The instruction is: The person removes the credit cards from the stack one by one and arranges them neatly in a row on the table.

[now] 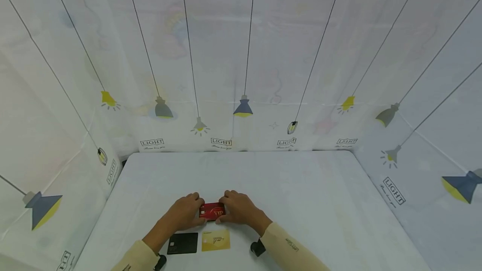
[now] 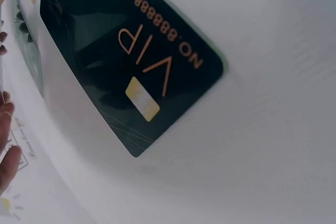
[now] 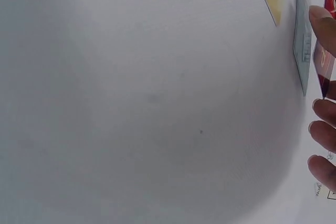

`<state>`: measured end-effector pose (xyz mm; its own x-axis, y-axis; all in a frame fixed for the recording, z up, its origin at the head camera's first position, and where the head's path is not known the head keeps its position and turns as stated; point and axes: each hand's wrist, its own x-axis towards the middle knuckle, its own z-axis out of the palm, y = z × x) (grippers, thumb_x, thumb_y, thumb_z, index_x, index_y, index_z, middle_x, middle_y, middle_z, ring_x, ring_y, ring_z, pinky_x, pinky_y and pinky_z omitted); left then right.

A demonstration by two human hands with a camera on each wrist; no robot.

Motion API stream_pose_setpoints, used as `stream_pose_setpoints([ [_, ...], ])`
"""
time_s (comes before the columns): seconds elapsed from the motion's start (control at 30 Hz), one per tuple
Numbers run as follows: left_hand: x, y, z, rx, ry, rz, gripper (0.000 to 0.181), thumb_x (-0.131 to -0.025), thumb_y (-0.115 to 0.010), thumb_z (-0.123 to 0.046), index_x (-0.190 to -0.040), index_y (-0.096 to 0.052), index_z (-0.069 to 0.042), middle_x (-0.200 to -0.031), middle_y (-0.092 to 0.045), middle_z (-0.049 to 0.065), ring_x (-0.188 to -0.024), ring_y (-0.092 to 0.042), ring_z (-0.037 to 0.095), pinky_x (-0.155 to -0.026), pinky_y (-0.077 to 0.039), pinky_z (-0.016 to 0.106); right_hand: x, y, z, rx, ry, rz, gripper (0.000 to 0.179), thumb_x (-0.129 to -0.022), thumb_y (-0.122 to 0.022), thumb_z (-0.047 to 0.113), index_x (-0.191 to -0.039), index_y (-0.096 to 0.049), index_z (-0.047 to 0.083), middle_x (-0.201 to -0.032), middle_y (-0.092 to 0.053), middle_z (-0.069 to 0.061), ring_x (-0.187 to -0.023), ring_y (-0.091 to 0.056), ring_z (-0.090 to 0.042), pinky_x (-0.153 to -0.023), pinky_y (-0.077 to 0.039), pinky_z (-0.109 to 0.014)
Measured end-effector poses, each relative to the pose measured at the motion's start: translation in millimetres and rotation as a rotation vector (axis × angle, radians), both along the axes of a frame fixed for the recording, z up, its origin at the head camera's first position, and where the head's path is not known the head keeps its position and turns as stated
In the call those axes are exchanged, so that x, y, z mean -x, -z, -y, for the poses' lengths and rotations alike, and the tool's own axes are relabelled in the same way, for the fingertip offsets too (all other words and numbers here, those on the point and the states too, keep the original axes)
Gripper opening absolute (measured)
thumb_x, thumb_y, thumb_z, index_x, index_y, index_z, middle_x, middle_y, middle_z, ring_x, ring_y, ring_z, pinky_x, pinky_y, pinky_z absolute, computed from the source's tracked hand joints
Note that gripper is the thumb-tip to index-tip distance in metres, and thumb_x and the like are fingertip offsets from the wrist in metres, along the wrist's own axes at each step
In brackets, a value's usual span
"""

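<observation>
A red card (image 1: 212, 211) marked VIP is held between both hands near the front middle of the table. My left hand (image 1: 185, 212) pinches its left end, thumb on the near edge and fingers on the far edge. At the right end, my right hand (image 1: 239, 208) holds it the same way. A black VIP card (image 1: 182, 243) and a gold card (image 1: 216, 240) lie side by side closer to me. The right wrist view also has a pale card (image 3: 302, 40) near the red one; the head view does not show it.
The white table (image 1: 320, 195) stretches out around the cards. Behind it and at both sides hang white curtains (image 1: 263, 53) printed with lamps. Dark wrist devices (image 1: 257, 247) sit at the cream sleeves (image 1: 290, 246).
</observation>
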<state>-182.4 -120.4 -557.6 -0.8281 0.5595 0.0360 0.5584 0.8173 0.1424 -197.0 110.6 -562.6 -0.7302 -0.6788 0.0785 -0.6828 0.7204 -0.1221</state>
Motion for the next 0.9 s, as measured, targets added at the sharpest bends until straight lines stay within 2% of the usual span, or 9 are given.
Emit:
stream_pose_setpoints([
  [0.3, -4.6, -8.6, -4.4, -0.031, 0.032, 0.018, 0.048, -0.076, -0.072, -0.051, -0.104, -0.065, -0.014, -0.081, -0.048, -0.009, -0.067, -0.042, 0.006, -0.059, -0.042, 0.023, -4.1, -8.1, -9, 0.022, -0.01, 0.022, 0.062, -0.069, -0.074, 0.06, -0.113, -0.065, 0.018, -0.095, -0.058, 0.008, -0.079, -0.05, -0.004, -0.07, -0.047, -0.019],
  [0.53, -5.1, -8.7, -10.7, -0.047, 0.042, 0.036, 0.043, -0.078, -0.071, -0.048, -0.104, -0.064, -0.014, -0.082, -0.047, -0.009, -0.068, -0.042, 0.006, -0.06, -0.042, 0.022, -5.8, -10.1, -17, 0.014, 0.009, 0.028, 0.062, -0.07, -0.072, 0.061, -0.114, -0.065, 0.017, -0.095, -0.058, 0.007, -0.078, -0.05, -0.003, -0.07, -0.047, -0.018],
  [0.9, -12.1, -11.6, -18.5, -0.044, 0.079, -0.004, 0.042, -0.081, -0.07, -0.044, -0.107, -0.062, -0.013, -0.086, -0.047, -0.007, -0.07, -0.041, 0.007, -0.059, -0.04, 0.023, -10.4, -13.6, -29, 0.045, 0.013, 0.015, 0.056, -0.072, -0.075, 0.053, -0.113, -0.065, 0.017, -0.096, -0.057, 0.008, -0.078, -0.05, -0.002, -0.069, -0.047, -0.018],
])
